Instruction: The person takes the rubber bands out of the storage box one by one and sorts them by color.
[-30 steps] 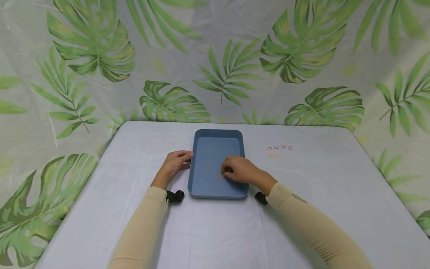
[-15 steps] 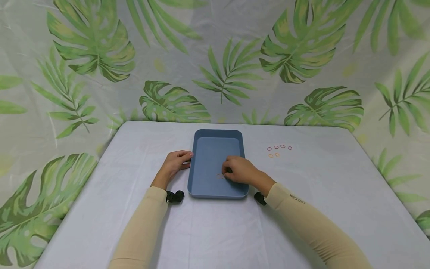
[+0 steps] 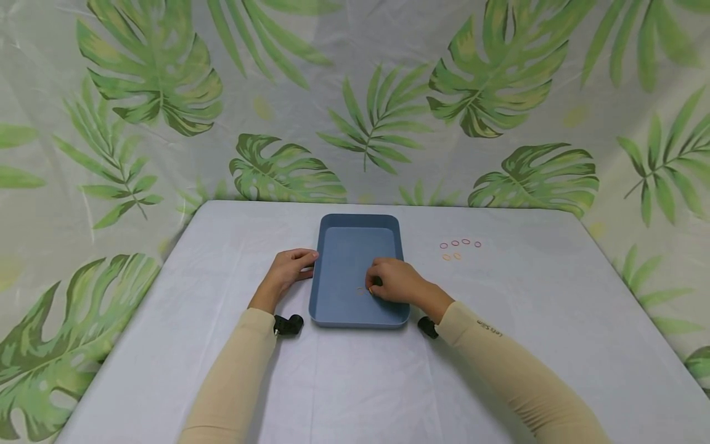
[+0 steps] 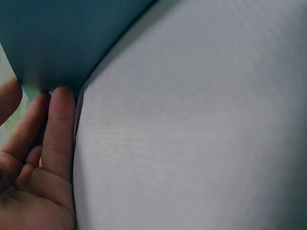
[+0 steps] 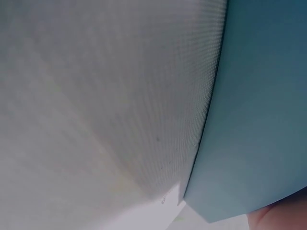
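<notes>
A blue rectangular tray (image 3: 355, 246) lies on the white-covered table. Beside its left wall is my left hand (image 3: 286, 269); in the left wrist view its straight fingers (image 4: 60, 124) touch the tray's outer wall, with the thumb near the rim. Reaching over the right wall, my right hand (image 3: 396, 280) has curled fingers low inside the tray and pinches what looks like a small orange rubber band, mostly hidden by the fingertips. A thin pale rubber band (image 3: 360, 290) lies on the tray floor just left of them. The right wrist view shows mainly the tray's outer wall.
Several small red rubber bands (image 3: 455, 243) lie in a row on the table (image 3: 366, 382) right of the tray, with two orange rubber bands (image 3: 452, 257) in front of them. A leaf-patterned cloth (image 3: 371, 123) hangs behind the table.
The right fingers shift slightly over the bands in the tray; an orange bit now shows at the fingertips, apart from the pale band. The left hand stays at the tray's side.
</notes>
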`<state>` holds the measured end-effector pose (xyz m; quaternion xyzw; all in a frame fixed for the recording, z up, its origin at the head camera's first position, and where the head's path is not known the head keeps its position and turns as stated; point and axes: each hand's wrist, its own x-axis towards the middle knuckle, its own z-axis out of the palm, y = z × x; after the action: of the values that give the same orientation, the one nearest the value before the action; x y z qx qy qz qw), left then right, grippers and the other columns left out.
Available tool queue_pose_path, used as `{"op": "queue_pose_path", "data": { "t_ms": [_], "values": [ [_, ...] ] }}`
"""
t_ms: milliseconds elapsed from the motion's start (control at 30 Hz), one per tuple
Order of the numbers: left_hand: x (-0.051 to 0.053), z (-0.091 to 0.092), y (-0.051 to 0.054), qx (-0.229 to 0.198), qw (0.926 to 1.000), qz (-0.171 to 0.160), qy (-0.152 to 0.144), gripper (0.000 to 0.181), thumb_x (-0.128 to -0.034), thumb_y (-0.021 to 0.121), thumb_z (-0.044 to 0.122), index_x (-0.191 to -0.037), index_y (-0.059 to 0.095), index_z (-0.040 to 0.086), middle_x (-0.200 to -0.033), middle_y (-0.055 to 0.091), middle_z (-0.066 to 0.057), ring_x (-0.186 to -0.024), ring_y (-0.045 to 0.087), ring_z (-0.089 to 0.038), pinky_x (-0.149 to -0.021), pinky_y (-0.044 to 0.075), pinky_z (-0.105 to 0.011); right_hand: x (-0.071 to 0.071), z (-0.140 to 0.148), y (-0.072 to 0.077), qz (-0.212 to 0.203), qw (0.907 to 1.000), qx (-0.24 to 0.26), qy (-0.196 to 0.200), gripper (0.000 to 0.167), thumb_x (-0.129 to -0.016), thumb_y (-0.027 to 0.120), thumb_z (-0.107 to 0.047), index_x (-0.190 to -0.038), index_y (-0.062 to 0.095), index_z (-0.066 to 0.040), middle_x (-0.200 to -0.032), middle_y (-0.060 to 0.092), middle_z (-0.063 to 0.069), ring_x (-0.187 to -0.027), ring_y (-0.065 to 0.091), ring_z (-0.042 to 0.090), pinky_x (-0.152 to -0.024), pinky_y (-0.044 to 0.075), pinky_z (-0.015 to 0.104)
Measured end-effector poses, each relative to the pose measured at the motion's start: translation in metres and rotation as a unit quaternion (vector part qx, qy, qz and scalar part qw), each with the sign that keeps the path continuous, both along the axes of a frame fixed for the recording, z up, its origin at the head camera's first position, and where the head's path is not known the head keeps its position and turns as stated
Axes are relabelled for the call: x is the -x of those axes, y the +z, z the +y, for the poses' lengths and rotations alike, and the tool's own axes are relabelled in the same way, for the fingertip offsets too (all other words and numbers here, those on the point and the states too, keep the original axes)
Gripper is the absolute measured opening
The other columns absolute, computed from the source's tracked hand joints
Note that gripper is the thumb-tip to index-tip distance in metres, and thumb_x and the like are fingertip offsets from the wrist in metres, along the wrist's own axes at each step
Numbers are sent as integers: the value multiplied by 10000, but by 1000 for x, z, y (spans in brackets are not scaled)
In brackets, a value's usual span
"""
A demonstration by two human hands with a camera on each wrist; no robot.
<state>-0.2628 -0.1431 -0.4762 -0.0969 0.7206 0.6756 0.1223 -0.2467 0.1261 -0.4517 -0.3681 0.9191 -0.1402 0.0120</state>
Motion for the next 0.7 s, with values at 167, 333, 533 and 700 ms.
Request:
{"op": "queue_pose_path", "data": {
  "t_ms": [167, 333, 533, 700],
  "values": [
    [1, -1, 0, -4, 10000, 0, -16, 369, -987, 625, 187, -1297, 619, -13, -1296, 613, -138, -1096, 603, -128, -894, 599, -247, 2, 2, 3, -332, 9990, 285, 103, 64, -901, 716, -163, -837, 716, -162, -856, 623, -17, -753, 533, 108, -668, 482, 247],
    [1, -1, -1, -9, 10000, 18, -21, 376, -988, 623, 190, -1299, 614, -21, -1310, 609, -148, -1112, 604, -139, -908, 596, -254, 5, 8, 9, -903, 9902, 1042, 227, 47, -919, 690, -137, -881, 715, -127, -880, 689, 8, -771, 562, 108, -686, 490, 228],
    [2, -1, -1, 36, 10000, -2, -30, 375, -987, 627, 197, -1304, 617, -3, -1329, 604, -151, -1133, 603, -152, -911, 595, -256, 8, 17, 19, -1060, 9785, 1758, 201, 59, -921, 686, -106, -954, 723, -75, -922, 729, 31, -824, 631, 108, -728, 541, 252],
    [1, -1, -2, 5, 10000, -2, -63, 379, -988, 626, 199, -1310, 614, 0, -1320, 605, -139, -1101, 611, -126, -909, 595, -252, 11, 27, 26, -945, 9763, 1944, 104, 71, -915, 694, -89, -965, 721, -46, -932, 719, 45, -839, 626, 132, -741, 549, 275]
  ]
}}
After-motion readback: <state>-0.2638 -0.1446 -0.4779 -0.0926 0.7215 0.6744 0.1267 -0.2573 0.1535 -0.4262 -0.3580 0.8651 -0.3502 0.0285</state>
